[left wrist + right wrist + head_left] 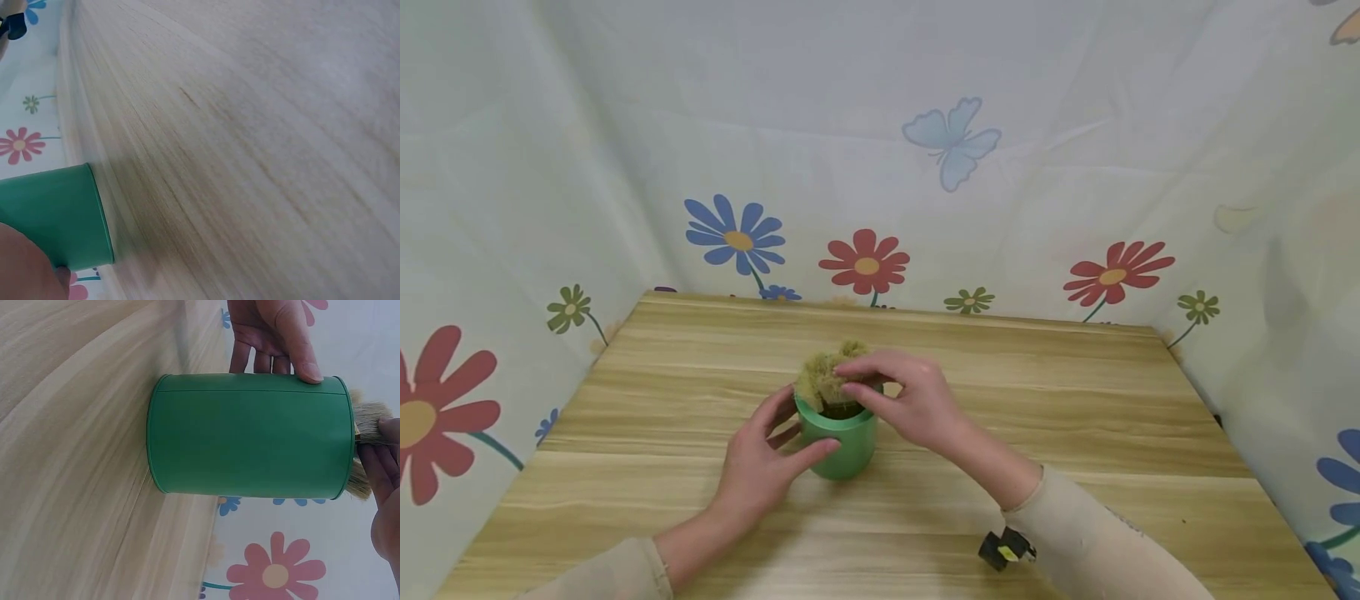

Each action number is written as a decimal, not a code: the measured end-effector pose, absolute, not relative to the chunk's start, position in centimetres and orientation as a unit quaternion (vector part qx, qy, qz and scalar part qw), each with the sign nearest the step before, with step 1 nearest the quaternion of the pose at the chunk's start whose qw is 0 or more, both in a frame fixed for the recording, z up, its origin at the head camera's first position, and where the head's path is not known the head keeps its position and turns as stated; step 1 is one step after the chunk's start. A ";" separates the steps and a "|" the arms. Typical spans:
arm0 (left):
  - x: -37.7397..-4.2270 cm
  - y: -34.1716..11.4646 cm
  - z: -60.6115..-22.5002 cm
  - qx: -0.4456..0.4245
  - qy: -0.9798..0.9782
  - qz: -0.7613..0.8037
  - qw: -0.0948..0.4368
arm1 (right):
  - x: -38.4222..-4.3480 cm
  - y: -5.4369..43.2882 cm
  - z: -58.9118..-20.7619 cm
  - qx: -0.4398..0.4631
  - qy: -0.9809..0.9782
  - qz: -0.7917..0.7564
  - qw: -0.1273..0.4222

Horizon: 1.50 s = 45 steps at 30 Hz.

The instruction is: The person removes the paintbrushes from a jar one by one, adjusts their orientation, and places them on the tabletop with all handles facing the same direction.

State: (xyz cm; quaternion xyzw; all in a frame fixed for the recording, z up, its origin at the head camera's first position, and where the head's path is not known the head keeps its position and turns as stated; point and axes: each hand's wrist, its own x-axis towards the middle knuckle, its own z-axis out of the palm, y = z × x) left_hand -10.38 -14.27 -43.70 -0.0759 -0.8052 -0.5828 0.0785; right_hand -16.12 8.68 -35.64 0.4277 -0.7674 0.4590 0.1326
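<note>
A green can [842,446] stands upright on the wooden table, holding several brushes [822,379] with pale tan bristles pointing up. My left hand [756,467] grips the can from the left, its thumb on the near side and its fingers behind; in the left wrist view only part of that hand [25,265] shows beside the can [56,209]. From the right, my right hand [917,396] pinches the bristles of one brush at the rim. The right wrist view shows this brush's bristles [373,419] between thumb and fingers. The handles are hidden inside the can.
The wood-grain table [1060,433] meets white cloth walls [820,117] printed with flowers and a butterfly at its back and sides. A small black device [997,550] is at the right wrist, close to the table's near side.
</note>
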 end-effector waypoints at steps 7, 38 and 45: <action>-10.3 -14.2 -43.5 -0.071 -0.805 -0.585 0.069 | -16.0 8.9 -34.6 0.424 -0.752 0.485 0.143; -10.1 -14.0 -43.0 -0.053 -0.803 -0.592 0.053 | -16.7 14.7 -26.0 0.372 -0.669 0.597 0.242; -10.2 -14.1 -43.2 -0.052 -0.805 -0.588 0.057 | -17.0 16.2 -25.5 0.339 -0.674 0.608 0.246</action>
